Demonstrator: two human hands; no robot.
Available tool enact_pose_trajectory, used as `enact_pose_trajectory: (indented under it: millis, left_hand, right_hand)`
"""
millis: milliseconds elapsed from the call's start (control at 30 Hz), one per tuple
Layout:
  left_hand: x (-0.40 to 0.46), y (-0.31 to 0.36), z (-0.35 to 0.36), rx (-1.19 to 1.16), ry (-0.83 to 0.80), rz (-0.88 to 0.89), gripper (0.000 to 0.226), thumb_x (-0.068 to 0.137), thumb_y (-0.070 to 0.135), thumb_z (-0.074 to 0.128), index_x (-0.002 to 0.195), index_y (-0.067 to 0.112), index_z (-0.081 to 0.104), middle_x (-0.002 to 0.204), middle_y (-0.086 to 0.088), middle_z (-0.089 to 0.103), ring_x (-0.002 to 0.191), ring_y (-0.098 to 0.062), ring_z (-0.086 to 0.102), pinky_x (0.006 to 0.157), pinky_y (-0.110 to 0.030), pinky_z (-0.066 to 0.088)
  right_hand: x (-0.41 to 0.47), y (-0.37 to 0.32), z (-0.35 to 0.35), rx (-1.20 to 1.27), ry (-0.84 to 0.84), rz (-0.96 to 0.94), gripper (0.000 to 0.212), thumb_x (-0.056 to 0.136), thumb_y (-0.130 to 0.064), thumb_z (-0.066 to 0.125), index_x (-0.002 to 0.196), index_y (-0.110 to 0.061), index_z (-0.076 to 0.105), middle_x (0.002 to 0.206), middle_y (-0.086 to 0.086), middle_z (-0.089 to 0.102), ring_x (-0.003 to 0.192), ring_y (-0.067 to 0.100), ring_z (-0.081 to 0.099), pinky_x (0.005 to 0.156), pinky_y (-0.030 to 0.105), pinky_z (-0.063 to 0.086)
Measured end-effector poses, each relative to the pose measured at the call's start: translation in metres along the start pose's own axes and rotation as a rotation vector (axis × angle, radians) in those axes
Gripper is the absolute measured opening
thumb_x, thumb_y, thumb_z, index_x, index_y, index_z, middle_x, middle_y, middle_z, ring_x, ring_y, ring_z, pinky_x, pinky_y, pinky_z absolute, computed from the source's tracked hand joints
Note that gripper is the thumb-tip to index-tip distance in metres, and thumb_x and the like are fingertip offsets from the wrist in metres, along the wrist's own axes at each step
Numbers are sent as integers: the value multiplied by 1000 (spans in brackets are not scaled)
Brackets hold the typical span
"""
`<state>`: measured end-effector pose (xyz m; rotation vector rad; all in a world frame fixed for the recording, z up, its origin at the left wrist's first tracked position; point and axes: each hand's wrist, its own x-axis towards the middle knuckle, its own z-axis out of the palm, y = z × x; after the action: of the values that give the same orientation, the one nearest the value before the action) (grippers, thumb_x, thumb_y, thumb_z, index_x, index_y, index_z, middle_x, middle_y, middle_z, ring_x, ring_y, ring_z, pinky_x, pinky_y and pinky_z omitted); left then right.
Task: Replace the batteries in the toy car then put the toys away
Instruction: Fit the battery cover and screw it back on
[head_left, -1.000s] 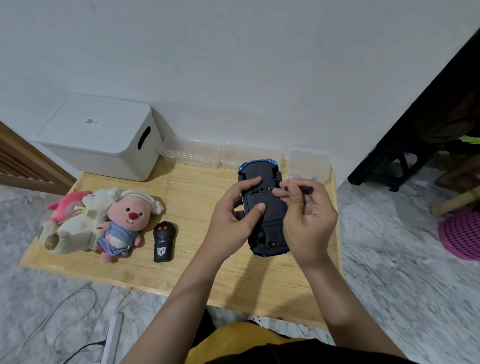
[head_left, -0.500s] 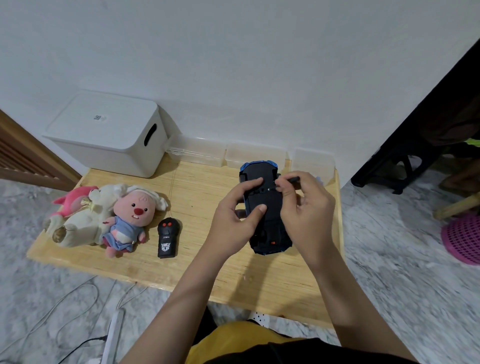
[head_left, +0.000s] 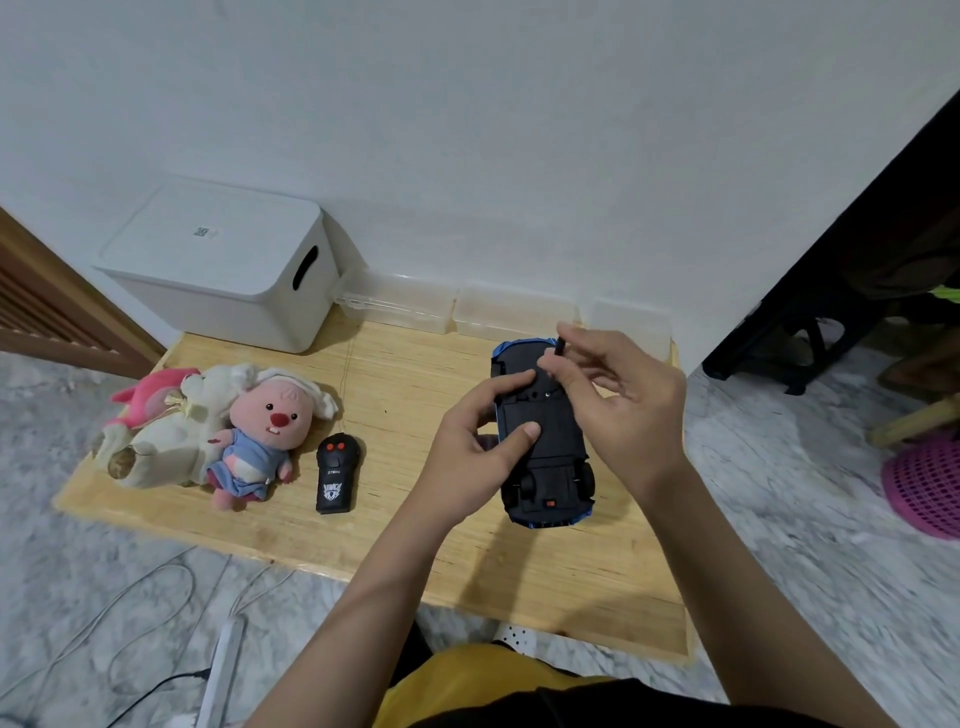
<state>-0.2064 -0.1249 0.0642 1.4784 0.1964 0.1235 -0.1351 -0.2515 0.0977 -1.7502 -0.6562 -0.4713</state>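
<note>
While our left hand (head_left: 470, 457) grips the toy car (head_left: 540, 436) from its left side, thumb pressed on the black underside and fingers curled over the edge, the car lies belly-up on the wooden worktop (head_left: 405, 384), its blue body showing only at the rims. From the head view, our right hand (head_left: 628, 405) hovers above the car's far end and pinches a small dark screwdriver (head_left: 560, 347) between thumb and fingertips, the tool standing nearly upright (its tip is hidden behind the fingers, so we cannot tell whether it touches the car). A black remote control (head_left: 335, 473) lies flat on the worktop well to the left of the car. Just beside it sits a pink-faced plush toy (head_left: 262, 431) in a blue outfit, leaning against a cream plush toy (head_left: 171, 436), with a pink plush (head_left: 150, 389) behind them. At the back left corner stands a white lidded storage box (head_left: 223, 265), and clear plastic containers (head_left: 514, 312) line the wall behind the car.
</note>
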Motion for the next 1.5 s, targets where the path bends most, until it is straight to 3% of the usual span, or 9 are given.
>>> enact_pose_trajectory:
  millis: [67, 300, 567, 700, 933, 1033, 1200, 1333, 1500]
  left_hand:
    - [0, 1, 1, -13, -3, -11, 40, 85, 5, 63, 120, 25, 60, 113, 0, 65, 103, -19, 63, 78, -45, 58]
    - [0, 3, 0, -28, 26, -48, 42, 87, -2, 61, 118, 27, 61, 107, -4, 66, 98, -22, 66, 76, -48, 58]
    - [-4, 3, 0, -38, 21, -50, 42, 87, -1, 62, 115, 30, 62, 109, -5, 66, 98, -24, 66, 76, -48, 58]
    - [-4, 4, -3, -32, 25, -38, 41, 88, -2, 62, 118, 26, 61, 110, -2, 66, 100, -17, 65, 78, -46, 58]
    - [-7, 6, 3, -12, 5, -21, 40, 87, -2, 61, 118, 25, 60, 111, 1, 64, 104, -16, 63, 77, -43, 59]
    - [-7, 5, 0, -26, 18, -21, 40, 87, -2, 62, 118, 24, 61, 112, 0, 64, 103, -16, 63, 76, -44, 59]
    - [-7, 3, 2, -17, 10, -12, 39, 85, 4, 64, 117, 27, 61, 114, -1, 64, 105, -19, 63, 78, -47, 58]
    - [-6, 3, 1, -26, 15, -13, 40, 84, 7, 65, 117, 28, 62, 115, -1, 64, 106, -19, 62, 77, -44, 59]
    - [-6, 2, 0, -35, 12, -23, 40, 82, 10, 63, 117, 28, 61, 113, -4, 65, 103, -20, 64, 77, -42, 59]
  right_hand:
    - [-1, 0, -1, 72, 14, 6, 20, 81, -1, 71, 100, -6, 68, 94, 0, 70, 87, 12, 71, 77, 28, 58]
    - [0, -5, -3, 242, 53, 144, 36, 76, -1, 75, 85, -36, 69, 83, -7, 71, 81, 18, 71, 74, 27, 56]
    - [0, -10, -3, 138, 110, 66, 16, 79, -1, 72, 83, -15, 65, 87, -9, 69, 84, 7, 70, 71, 23, 57]
    - [0, -14, -5, 173, 105, 158, 27, 74, -4, 77, 82, -25, 63, 77, -22, 68, 76, 0, 67, 69, 15, 53]
    - [0, -13, -3, 142, 32, 66, 8, 79, -1, 72, 85, -6, 67, 93, 4, 69, 90, 14, 68, 72, 30, 58]
    - [-3, -15, -5, 202, 3, 164, 20, 80, 2, 69, 87, -17, 66, 92, 0, 72, 90, 18, 71, 76, 38, 59]
    - [1, -14, -4, 195, 68, 168, 18, 75, -8, 77, 83, -22, 69, 81, -14, 65, 78, 10, 65, 69, 30, 57]
    - [-5, -12, -6, 227, -9, 152, 17, 82, 2, 68, 92, -12, 70, 105, 2, 69, 102, 18, 67, 82, 35, 57]
    - [-2, -12, -5, 341, 77, 251, 32, 73, 8, 74, 85, -21, 68, 82, 13, 66, 78, 22, 66, 72, 24, 55]
